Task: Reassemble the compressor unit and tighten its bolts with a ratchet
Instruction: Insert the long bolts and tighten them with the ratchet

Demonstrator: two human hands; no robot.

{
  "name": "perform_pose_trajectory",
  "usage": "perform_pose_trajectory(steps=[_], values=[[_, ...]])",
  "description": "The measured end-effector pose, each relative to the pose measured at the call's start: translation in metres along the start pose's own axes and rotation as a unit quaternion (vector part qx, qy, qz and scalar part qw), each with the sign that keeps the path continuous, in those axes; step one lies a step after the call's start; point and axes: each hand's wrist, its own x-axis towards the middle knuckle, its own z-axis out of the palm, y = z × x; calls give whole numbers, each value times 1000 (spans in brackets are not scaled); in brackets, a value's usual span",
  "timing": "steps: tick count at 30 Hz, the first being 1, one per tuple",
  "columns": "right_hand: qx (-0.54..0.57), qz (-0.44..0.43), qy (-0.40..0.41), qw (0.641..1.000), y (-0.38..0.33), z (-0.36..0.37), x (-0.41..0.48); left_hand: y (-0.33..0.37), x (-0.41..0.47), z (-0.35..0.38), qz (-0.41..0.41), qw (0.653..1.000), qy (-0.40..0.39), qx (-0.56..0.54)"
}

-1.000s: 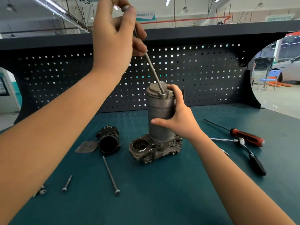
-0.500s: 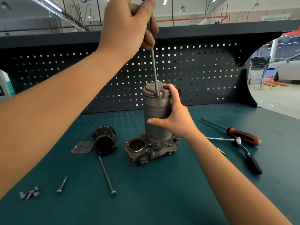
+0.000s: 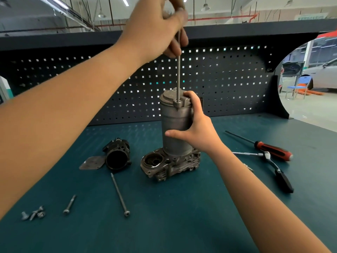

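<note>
Head view, the only one there is. Looks like early-to-mid reassembly to me. The compressor unit (image 3: 176,128) stands upright mid-frame on the green surface (image 3: 164,225), with its cylinder already seated on the cast base. One long bolt (image 3: 178,73) is going down through a lug at the edge of the top cap — tip in the hole, most of the shank above it.

Left to do, I reckon, quite a bit. A second long bolt (image 3: 120,193) lies lower centre, and a short bolt (image 3: 69,204) and a few small screws (image 3: 34,213) sit lower left. A black housing (image 3: 117,155) and a flat plate (image 3: 93,162) lie just left of the unit, none of it fitted. The ratchet (image 3: 273,167) lies untouched at right beside a red-handled screwdriver (image 3: 269,147), so no tightening yet.

Left hand (image 3: 156,28) is raised to top centre, fingers pinching the bolt's upper end, bolt near vertical. Right hand (image 3: 197,132) wraps the cylinder from the right — thumb across the front, fingers curled over the cap.
</note>
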Motion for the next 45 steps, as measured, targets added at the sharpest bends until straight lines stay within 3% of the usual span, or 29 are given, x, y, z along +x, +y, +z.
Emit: perform_pose_trajectory(steps=[3, 8, 13, 21, 28, 45], values=[[-3, -5, -3, 1000, 0, -1, 0, -10, -10, 14, -7, 997, -56, 54], [20, -10, -75, 997, 5, -13, 3, -29, -24, 16, 1, 999, 36, 38], [49, -12, -131, 990, 7, -20, 6, -21, -25, 20, 60, 995, 9, 79], [88, 23, -119, 989, 6, -23, 6, -45, -65, 42, 49, 994, 11, 100], [93, 12, -107, 990, 11, -23, 8, -52, -77, 54, 11, 996, 84, 39], [100, 9, -107, 989, 6, -24, 6, -50, -72, 49, 31, 995, 62, 67]])
